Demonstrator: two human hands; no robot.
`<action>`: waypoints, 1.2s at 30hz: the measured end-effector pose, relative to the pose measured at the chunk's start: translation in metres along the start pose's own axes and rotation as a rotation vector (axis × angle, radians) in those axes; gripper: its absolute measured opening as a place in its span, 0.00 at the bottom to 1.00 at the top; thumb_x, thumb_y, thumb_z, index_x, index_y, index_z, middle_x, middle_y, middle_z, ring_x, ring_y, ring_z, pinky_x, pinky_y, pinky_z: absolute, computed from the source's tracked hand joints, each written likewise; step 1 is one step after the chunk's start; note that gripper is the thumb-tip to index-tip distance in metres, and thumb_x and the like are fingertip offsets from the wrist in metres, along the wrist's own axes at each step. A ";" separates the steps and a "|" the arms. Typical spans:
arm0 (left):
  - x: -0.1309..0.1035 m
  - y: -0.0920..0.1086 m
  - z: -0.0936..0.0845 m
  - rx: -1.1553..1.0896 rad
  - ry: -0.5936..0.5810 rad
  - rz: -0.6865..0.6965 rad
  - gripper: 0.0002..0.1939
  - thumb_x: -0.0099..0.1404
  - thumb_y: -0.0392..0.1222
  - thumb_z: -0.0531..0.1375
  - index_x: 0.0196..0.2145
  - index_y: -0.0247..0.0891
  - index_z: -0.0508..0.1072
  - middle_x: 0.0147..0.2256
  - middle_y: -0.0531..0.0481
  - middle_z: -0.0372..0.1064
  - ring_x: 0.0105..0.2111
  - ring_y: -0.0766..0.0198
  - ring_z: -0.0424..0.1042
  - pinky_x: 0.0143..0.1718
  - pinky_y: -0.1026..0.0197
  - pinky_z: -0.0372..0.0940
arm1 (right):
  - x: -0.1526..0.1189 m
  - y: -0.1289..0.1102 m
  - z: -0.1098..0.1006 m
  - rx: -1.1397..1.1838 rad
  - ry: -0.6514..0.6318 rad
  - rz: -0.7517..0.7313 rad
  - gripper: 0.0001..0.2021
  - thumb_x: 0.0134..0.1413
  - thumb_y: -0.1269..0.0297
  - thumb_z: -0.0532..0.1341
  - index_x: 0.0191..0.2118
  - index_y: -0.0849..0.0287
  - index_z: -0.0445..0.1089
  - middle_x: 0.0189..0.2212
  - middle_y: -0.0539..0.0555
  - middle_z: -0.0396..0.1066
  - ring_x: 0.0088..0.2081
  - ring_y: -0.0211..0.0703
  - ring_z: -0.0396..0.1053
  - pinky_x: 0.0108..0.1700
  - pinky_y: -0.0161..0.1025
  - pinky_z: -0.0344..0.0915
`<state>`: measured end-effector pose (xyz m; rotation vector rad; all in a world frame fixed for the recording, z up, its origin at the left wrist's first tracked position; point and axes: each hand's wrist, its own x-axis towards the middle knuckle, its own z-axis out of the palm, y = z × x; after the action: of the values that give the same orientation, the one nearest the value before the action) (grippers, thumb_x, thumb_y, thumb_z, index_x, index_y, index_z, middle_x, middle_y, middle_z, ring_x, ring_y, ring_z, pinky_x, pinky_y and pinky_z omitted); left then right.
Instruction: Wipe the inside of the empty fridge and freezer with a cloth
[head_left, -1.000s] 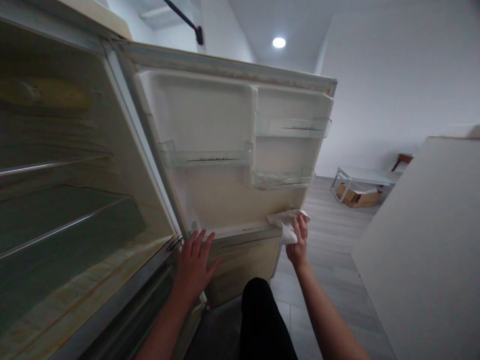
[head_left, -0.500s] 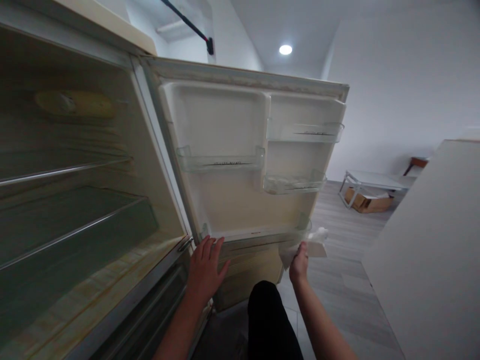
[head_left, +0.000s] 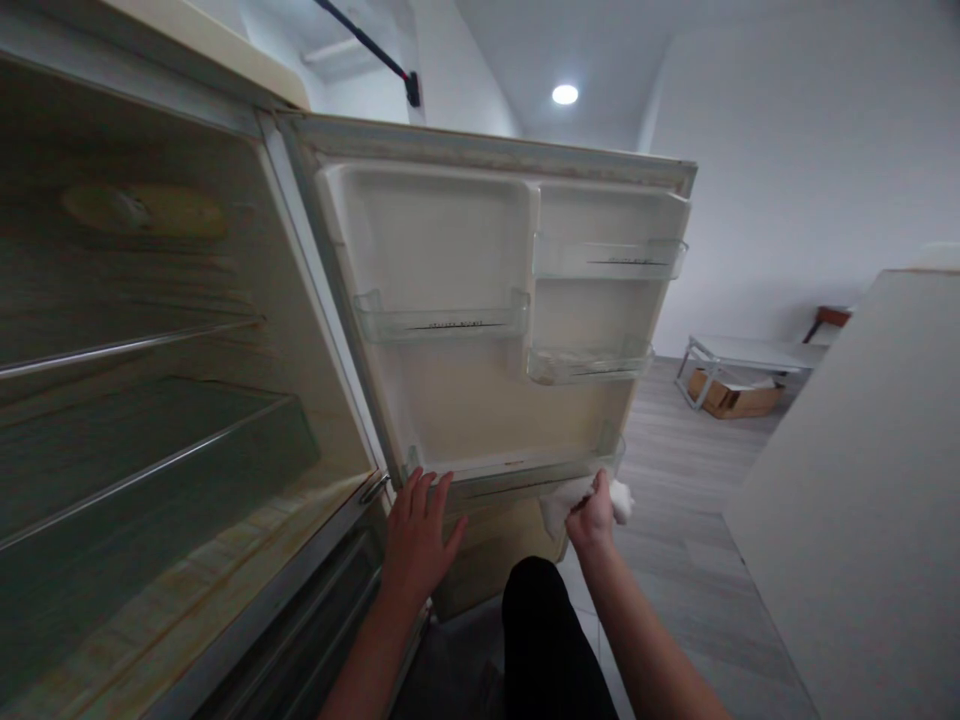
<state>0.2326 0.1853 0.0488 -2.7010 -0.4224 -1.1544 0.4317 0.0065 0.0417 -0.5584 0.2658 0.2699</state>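
Note:
The fridge door (head_left: pixel 457 400) stands wide open, its inner side facing me. My left hand (head_left: pixel 421 530) is open, fingers spread, with the fingertips at the hinge-side end of the lowest door shelf (head_left: pixel 495 487). Whether it presses on the shelf or only hovers there, I cannot tell. My right hand (head_left: pixel 592 515) is closed around a white cloth (head_left: pixel 564 500), possibly tissue, at the outer end of that same shelf. Part of the cloth bulges out on the right side of the hand. Clear door racks (head_left: pixel 446 322) sit higher on the door.
The fridge interior (head_left: pixel 300 430) on the left has glass shelves and yellowish stains. My knee (head_left: pixel 536 600) is below the door. At the right stands a white panel (head_left: pixel 855 440). A low white table (head_left: pixel 750 352) with a cardboard box (head_left: pixel 739 397) under it is farther back.
My right hand has moved slightly left along the lowest shelf with the white cloth, which is now more bunched. My left hand has stayed nearly in place.

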 end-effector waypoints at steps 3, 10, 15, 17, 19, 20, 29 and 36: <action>0.000 0.001 -0.001 -0.002 0.003 -0.002 0.28 0.70 0.44 0.61 0.65 0.34 0.64 0.58 0.32 0.67 0.65 0.37 0.62 0.63 0.36 0.65 | -0.029 0.031 0.009 -0.003 -0.131 0.173 0.22 0.65 0.46 0.55 0.51 0.55 0.76 0.39 0.52 0.82 0.42 0.45 0.80 0.51 0.42 0.75; -0.002 -0.002 -0.006 -0.036 -0.049 0.010 0.34 0.66 0.29 0.55 0.69 0.36 0.60 0.65 0.34 0.64 0.70 0.40 0.57 0.67 0.37 0.63 | -0.096 0.110 0.030 -0.156 -0.564 0.554 0.28 0.52 0.34 0.62 0.42 0.55 0.79 0.36 0.56 0.81 0.48 0.54 0.78 0.51 0.48 0.75; -0.007 -0.004 -0.011 -0.098 -0.106 -0.005 0.38 0.65 0.28 0.55 0.72 0.36 0.55 0.72 0.33 0.54 0.74 0.41 0.47 0.69 0.36 0.60 | -0.111 0.127 0.036 -0.195 -0.667 0.776 0.28 0.47 0.35 0.67 0.38 0.59 0.79 0.31 0.58 0.80 0.48 0.56 0.78 0.50 0.48 0.75; -0.010 -0.004 -0.013 -0.119 -0.112 -0.014 0.38 0.66 0.29 0.55 0.72 0.35 0.53 0.72 0.33 0.53 0.74 0.42 0.46 0.69 0.36 0.60 | -0.107 0.121 0.034 -0.183 -0.597 0.751 0.28 0.48 0.37 0.67 0.41 0.60 0.79 0.34 0.59 0.81 0.49 0.57 0.78 0.50 0.49 0.76; -0.012 -0.003 -0.014 -0.127 -0.105 -0.027 0.37 0.68 0.30 0.55 0.72 0.36 0.52 0.72 0.34 0.53 0.74 0.42 0.47 0.68 0.36 0.61 | -0.095 0.106 0.030 -0.170 -0.513 0.659 0.29 0.50 0.39 0.67 0.46 0.61 0.78 0.39 0.60 0.81 0.50 0.57 0.78 0.51 0.49 0.76; -0.012 -0.002 -0.014 -0.128 -0.098 -0.033 0.37 0.69 0.31 0.56 0.73 0.37 0.52 0.72 0.34 0.53 0.74 0.42 0.48 0.68 0.36 0.61 | -0.086 0.095 0.027 -0.162 -0.453 0.582 0.28 0.51 0.41 0.67 0.48 0.61 0.77 0.42 0.60 0.81 0.50 0.56 0.78 0.51 0.49 0.76; -0.011 0.002 -0.012 -0.144 -0.062 -0.050 0.35 0.72 0.36 0.56 0.73 0.40 0.50 0.70 0.33 0.55 0.73 0.41 0.50 0.67 0.35 0.63 | 0.020 -0.038 -0.008 -0.162 0.131 -0.167 0.21 0.43 0.56 0.74 0.42 0.62 0.74 0.38 0.55 0.80 0.36 0.44 0.78 0.39 0.37 0.78; -0.013 0.002 -0.009 -0.129 -0.037 -0.053 0.34 0.72 0.36 0.55 0.72 0.40 0.51 0.71 0.34 0.55 0.73 0.41 0.50 0.67 0.35 0.63 | 0.030 -0.059 -0.018 -0.474 0.148 -0.489 0.31 0.38 0.48 0.74 0.46 0.64 0.75 0.46 0.58 0.78 0.46 0.46 0.76 0.48 0.37 0.74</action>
<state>0.2189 0.1791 0.0454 -2.8418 -0.4429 -1.1853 0.4755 -0.0467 0.0459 -1.0918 0.1994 -0.1919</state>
